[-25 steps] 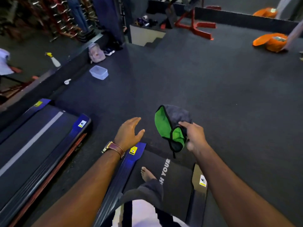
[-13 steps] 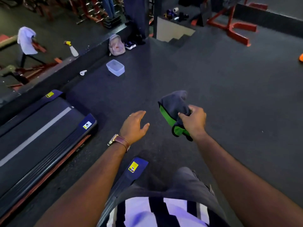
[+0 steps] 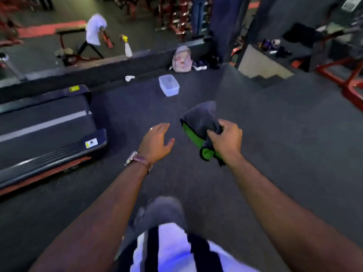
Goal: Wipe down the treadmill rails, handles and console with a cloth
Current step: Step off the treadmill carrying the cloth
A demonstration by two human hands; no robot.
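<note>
The right hand (image 3: 225,142) grips the bunched cloth (image 3: 200,122) above the floor (image 3: 284,154) while the left hand (image 3: 155,143), empty and slack-fingered, is nearer the treadmill (image 3: 45,122), whose rails (image 3: 59,154) run off leftward, well apart from the cloth.

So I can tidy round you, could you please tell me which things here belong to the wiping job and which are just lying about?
For the job: cloth, gripped in the right hand; treadmill; possibly the spray bottle.
Lying about: plastic tub, backpack, shoes, small white object, all on the floor.
</note>
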